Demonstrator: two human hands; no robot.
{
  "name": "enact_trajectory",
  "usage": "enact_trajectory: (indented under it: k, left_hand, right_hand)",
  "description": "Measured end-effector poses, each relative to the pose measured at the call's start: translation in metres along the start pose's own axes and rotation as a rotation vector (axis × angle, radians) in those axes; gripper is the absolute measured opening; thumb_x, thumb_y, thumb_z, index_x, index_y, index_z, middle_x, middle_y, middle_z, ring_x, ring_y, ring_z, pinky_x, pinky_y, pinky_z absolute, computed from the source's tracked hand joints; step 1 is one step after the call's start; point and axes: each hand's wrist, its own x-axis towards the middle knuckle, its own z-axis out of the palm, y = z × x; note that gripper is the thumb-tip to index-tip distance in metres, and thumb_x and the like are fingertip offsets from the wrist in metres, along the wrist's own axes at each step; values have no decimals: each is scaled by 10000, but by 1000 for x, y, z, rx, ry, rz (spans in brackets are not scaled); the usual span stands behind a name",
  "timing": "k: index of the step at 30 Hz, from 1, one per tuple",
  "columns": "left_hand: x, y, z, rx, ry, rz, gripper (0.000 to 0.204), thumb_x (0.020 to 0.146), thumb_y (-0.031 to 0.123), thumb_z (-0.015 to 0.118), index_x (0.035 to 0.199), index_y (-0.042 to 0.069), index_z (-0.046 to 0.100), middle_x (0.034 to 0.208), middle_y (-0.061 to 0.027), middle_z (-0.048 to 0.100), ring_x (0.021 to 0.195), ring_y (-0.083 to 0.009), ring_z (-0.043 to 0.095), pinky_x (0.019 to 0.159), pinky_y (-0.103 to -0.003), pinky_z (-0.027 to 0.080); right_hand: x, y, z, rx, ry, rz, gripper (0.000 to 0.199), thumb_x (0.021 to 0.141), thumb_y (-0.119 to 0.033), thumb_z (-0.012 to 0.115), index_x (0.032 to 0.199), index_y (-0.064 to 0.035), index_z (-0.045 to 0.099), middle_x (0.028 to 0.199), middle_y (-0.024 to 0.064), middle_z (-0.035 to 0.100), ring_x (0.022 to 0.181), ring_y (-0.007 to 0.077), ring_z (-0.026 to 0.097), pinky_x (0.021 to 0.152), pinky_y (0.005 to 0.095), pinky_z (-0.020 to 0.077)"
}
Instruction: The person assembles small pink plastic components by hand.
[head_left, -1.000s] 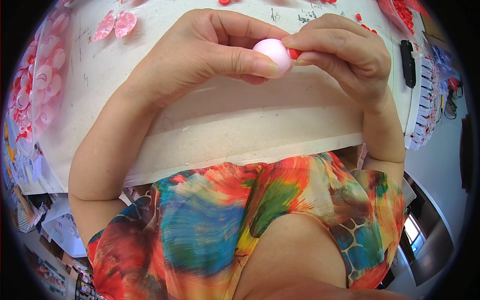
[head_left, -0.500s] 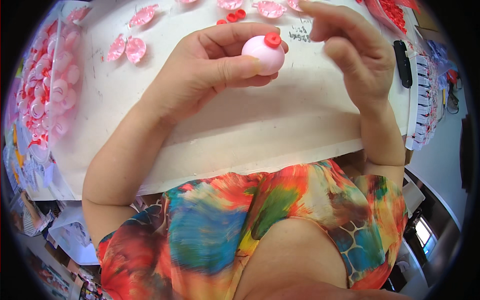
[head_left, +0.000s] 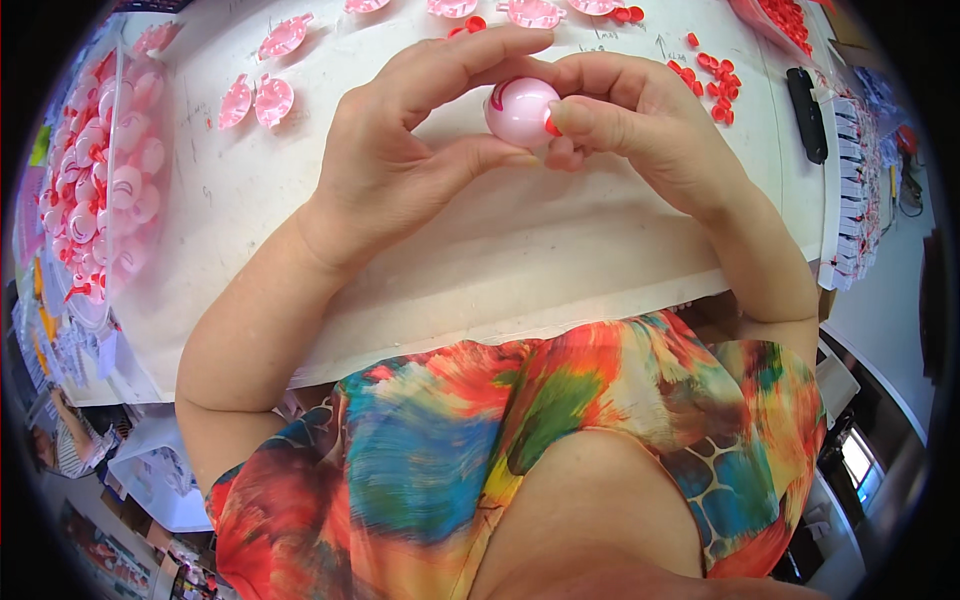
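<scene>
A glossy pink ball (head_left: 518, 112) with a dark pink curved mark and a red cap (head_left: 551, 122) is between my two hands, above the table. My right hand (head_left: 640, 125) pinches it at the cap side, thumb in front and fingers curled behind. Loosely curved around its other side is my left hand (head_left: 410, 130), the thumb under the ball and the index finger stretched above it. Whether every left fingertip touches the ball is hidden. Beyond my hands lie pink faceted half shells (head_left: 285, 37) and a pair of them (head_left: 273, 101) at left.
A clear container (head_left: 122, 180) full of pink balls stands at the left edge of the white table (head_left: 480, 260). Small red caps (head_left: 722, 85) lie scattered at far right, near a tray of red pieces (head_left: 775, 25). A black tool (head_left: 806, 115) lies by the right edge.
My right hand has come in from the right and taken hold of the ball. The ball has turned, so its cap now faces right. My left fingers have loosened.
</scene>
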Motion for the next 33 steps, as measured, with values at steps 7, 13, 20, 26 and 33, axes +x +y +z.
enact_trajectory:
  k: [7,13,20,26,33]
  left_hand:
    - [1,10,-7,421,-154,141,578,649,10,668,1176,-24,434,1035,-129,576,988,-194,540,809,-280,443]
    - [2,7,-2,-344,19,-258,492,800,108,576,1252,82,384,1089,-122,549,961,-245,543,832,-303,438]
    - [11,10,-3,-699,33,-516,508,755,84,609,1211,3,400,1137,-129,501,1019,-197,512,878,-310,423]
    - [7,20,11,-984,141,-613,489,774,69,583,1211,18,369,1054,-117,515,948,-197,549,851,-303,450]
    - [4,21,13,-827,120,-604,458,777,190,611,1157,41,404,1038,-120,529,894,-198,577,789,-289,494]
  right_hand:
    - [3,7,5,80,-1,65,368,762,-350,612,919,-19,579,811,28,585,684,75,544,628,205,437]
    - [9,-5,1,263,8,243,462,795,-466,515,892,-19,581,783,37,586,659,93,550,612,211,451]
    - [2,9,-6,-419,266,-596,232,740,-76,621,959,-49,547,865,40,575,697,117,567,602,228,460]
    - [11,20,-8,-827,411,-956,161,685,-165,641,817,-93,586,740,55,585,621,190,573,516,290,464]
    - [-4,12,-10,-874,361,-849,107,696,-171,650,736,-80,611,672,38,593,586,193,571,527,289,445]
